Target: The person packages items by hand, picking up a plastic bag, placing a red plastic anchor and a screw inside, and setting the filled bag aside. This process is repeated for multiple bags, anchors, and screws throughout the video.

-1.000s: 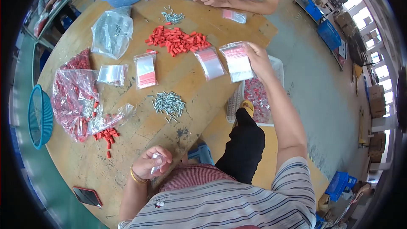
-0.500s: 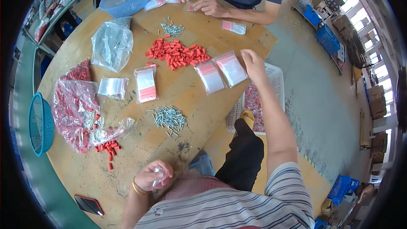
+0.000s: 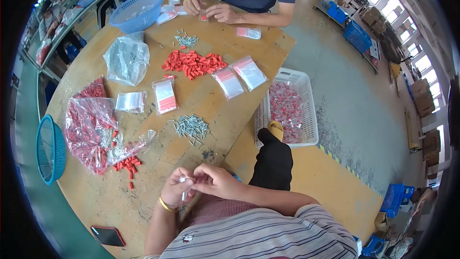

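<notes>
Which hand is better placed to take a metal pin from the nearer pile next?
Probably the right hand: the left hand holds the clear bag, and both sit similarly near the pins.

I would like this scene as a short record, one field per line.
Left hand: holds small clear plastic
Right hand: close beside the clear plastic
Table: red pieces; metal pins; flat bag stacks; blue basket; phone
Across table: another person's hands
Floor: white crate with red and clear contents

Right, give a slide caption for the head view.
Left hand and right hand meet at clear plastic; metal pins and red pieces lie on the table.
</notes>
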Demonstrator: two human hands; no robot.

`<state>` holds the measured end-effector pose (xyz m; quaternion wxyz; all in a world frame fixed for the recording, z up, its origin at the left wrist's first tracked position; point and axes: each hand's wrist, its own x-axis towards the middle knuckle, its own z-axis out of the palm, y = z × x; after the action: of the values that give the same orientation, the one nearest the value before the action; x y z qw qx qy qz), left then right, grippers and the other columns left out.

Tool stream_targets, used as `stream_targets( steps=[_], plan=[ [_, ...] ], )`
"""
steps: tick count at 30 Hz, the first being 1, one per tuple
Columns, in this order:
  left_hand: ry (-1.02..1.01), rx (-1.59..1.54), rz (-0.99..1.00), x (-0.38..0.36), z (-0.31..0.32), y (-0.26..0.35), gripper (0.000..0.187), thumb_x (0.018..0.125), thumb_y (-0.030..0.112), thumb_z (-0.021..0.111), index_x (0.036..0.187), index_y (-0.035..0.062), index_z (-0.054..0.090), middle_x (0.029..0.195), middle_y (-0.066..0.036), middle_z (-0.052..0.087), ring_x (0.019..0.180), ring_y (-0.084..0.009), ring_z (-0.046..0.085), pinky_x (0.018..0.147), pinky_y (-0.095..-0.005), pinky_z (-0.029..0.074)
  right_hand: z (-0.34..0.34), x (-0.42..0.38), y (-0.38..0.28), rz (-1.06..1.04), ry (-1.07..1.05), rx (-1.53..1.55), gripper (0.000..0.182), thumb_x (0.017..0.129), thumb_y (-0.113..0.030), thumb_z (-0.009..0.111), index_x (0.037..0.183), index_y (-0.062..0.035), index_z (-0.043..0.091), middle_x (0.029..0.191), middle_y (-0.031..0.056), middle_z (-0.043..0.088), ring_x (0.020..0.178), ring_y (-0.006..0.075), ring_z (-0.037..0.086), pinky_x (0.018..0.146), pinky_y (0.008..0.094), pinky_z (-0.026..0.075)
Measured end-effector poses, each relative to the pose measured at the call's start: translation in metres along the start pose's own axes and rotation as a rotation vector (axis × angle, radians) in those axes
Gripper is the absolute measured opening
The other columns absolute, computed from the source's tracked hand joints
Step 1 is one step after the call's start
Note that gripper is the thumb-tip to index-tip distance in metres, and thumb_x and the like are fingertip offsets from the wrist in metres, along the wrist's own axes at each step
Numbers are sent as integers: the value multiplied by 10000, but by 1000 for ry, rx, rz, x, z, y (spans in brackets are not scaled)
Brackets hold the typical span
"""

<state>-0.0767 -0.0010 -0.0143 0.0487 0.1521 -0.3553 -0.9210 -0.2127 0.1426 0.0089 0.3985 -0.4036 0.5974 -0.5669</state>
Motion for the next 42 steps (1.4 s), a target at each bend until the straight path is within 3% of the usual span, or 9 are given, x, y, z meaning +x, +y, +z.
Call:
stream_targets(
  steps=[8, 15, 24, 26, 30, 34, 37, 39, 42],
  plan=[
    [94, 47, -27, -7, 9, -4, 105, 974, 161, 612, 1034, 123, 534, 879, -39, 617, 592, -76, 516, 420, -168, 362, 21, -9, 1, 75, 48, 216, 153, 937, -87, 650, 986, -14, 524, 893, 50, 617, 817, 115, 630, 710, 294, 525],
    [230, 34, 10, -28, 24, 17, 349, 943, 118, 642, 1264, 107, 506, 916, -39, 609, 616, -52, 475, 445, -158, 344, 26, -5, 5, 103, 147, 269, 79, 977, -93, 582, 1024, -47, 539, 924, 27, 628, 803, 85, 608, 693, 235, 492],
    [304, -23, 47, -40, -5, 19, 129, 996, 179, 585, 971, 55, 610, 610, 51, 428, 466, -41, 312, 400, -200, 228, 28, 5, -3, 35, 183, 523, 53, 969, -73, 589, 993, -65, 542, 909, 59, 657, 803, 109, 620, 675, 236, 484],
    [340, 15, 135, -40, -11, 19, 124, 970, 170, 631, 932, 53, 619, 639, 44, 488, 477, -31, 356, 409, -206, 261, 30, 6, -3, 13, 166, 537, 55, 964, -74, 599, 991, -62, 553, 901, 53, 654, 793, 101, 618, 661, 229, 478],
    [463, 287, 375, -46, -4, 14, 92, 917, 130, 699, 906, 52, 652, 717, 29, 587, 588, -25, 488, 506, -193, 378, 35, 7, -6, 106, 223, 373, 89, 957, -105, 628, 996, -54, 567, 881, 32, 647, 762, 85, 613, 648, 222, 468],
    [457, 580, 367, -47, 14, 13, 190, 868, 112, 743, 1036, 30, 708, 902, -13, 685, 810, -66, 599, 729, -230, 486, 44, 9, -6, 140, 234, 234, 86, 941, -84, 646, 989, -41, 590, 877, 26, 644, 796, 91, 629, 652, 229, 487],
    [437, 636, 456, -40, 10, 5, 199, 903, 157, 726, 1058, 34, 705, 752, 59, 592, 600, -9, 478, 521, -177, 373, 57, 11, -10, -4, 259, -102, 103, 905, -21, 654, 999, -12, 612, 923, 60, 649, 827, 121, 642, 672, 246, 511],
    [431, 594, 400, -43, 7, 6, 221, 907, 176, 723, 1073, 31, 704, 704, 68, 571, 540, -2, 452, 452, -179, 351, 64, 12, -24, -243, 262, -466, 137, 881, 29, 649, 1014, 11, 621, 975, 87, 641, 854, 128, 633, 705, 242, 514],
    [459, 534, 324, -42, 5, 9, 220, 916, 175, 710, 1082, 31, 704, 669, 71, 552, 514, -1, 452, 420, -182, 344, 65, 12, -15, -345, 236, -551, 213, 844, 41, 666, 1052, 11, 638, 1051, 100, 615, 888, 175, 639, 728, 261, 517]
  ],
)
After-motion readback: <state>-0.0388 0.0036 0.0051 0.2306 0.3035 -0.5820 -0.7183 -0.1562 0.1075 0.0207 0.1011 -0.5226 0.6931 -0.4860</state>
